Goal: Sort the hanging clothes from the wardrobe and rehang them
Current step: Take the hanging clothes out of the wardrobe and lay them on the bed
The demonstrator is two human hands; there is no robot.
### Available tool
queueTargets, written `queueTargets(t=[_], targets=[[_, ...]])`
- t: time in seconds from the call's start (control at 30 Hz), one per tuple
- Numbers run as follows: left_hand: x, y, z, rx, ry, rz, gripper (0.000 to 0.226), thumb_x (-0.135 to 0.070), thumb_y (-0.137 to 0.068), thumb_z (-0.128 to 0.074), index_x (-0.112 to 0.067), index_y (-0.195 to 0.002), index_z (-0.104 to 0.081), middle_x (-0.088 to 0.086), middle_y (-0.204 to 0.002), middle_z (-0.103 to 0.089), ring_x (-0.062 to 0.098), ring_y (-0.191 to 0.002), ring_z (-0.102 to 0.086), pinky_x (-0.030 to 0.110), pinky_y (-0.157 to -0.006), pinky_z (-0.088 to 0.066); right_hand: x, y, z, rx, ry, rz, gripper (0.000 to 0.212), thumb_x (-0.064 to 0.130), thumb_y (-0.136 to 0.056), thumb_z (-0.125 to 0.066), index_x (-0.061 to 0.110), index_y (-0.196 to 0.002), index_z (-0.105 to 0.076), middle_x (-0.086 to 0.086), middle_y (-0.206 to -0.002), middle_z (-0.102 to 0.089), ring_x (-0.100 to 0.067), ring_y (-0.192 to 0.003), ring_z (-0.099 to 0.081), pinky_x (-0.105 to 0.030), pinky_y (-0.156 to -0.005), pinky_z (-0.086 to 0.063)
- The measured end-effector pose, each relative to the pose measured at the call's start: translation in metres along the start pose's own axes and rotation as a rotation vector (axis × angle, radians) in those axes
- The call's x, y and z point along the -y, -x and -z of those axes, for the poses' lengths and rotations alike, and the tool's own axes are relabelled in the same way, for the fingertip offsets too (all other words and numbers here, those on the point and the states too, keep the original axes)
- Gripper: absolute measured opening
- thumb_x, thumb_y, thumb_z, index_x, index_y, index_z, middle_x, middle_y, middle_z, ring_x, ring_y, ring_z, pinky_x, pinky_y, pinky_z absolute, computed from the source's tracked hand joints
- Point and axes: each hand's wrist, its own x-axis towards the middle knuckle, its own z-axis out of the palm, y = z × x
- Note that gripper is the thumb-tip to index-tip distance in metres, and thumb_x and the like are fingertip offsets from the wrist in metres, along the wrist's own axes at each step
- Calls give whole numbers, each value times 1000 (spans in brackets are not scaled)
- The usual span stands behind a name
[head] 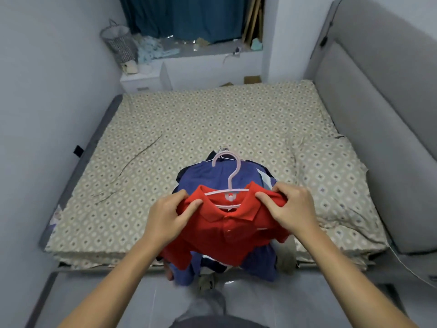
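A red polo shirt (224, 235) on a pale pink hanger (230, 176) lies on top of a pile of clothes at the near edge of the bed. My left hand (169, 216) grips the shirt's left shoulder. At the right shoulder, my right hand (289, 207) pinches the fabric. Under the red shirt is a blue shirt (208, 174), with darker garments below it hanging over the bed edge. The hanger's hook points away from me.
The bed (189, 124) has a beige patterned sheet, with a pillow (331, 176) at the right. A grey padded headboard (378, 102) runs along the right side. A white nightstand (142, 81) and a wire basket (119, 43) stand at the back left.
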Motion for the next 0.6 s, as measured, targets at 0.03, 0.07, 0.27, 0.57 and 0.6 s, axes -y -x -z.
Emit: queueTargets(t=[0.03, 0.07, 0.27, 0.57, 0.6], targets=[[9, -3, 0, -5, -1, 13, 46, -61, -96, -55, -21, -75, -53, -6, -64, -54, 17, -61, -54, 42, -60, -47, 2, -6, -9, 18, 1, 0, 53, 71, -83, -66, 24, -64, -53, 8, -56, -55, -20, -59, -60, -40, -62, -50], [19, -7, -2, -7, -1, 26, 45, -61, -96, -55, -21, -75, -53, -6, -64, -54, 17, -61, -55, 42, -60, -47, 5, -13, -18, 34, 12, -2, 54, 72, -83, -65, 23, -64, -52, 8, -55, -53, -21, -59, -60, -39, -61, -50], [86, -68, -31, 35, 17, 94, 46, -66, -95, -53, -23, -78, -56, -5, -66, -60, 17, -65, -60, 41, -63, -49, 4, -74, -74, 118, 67, -94, 59, 75, -83, -61, 21, -64, -53, 7, -55, -54, -18, -60, -59, -38, -61, -49], [185, -187, -106, 228, -35, 129, 46, -66, -100, -45, -24, -83, -52, -3, -85, -65, 25, -86, -63, 40, -68, -47, -33, -176, -173, 321, 124, -232, 47, 64, -94, -62, 20, -78, -59, 6, -68, -61, -26, -78, -65, -38, -66, -43], [193, -195, -116, 260, -42, 137, 44, -65, -101, -45, -25, -83, -49, -3, -86, -64, 25, -89, -63, 39, -68, -46, -43, -182, -184, 352, 135, -229, 45, 62, -95, -61, 21, -78, -58, 8, -67, -58, -27, -80, -65, -38, -69, -43]])
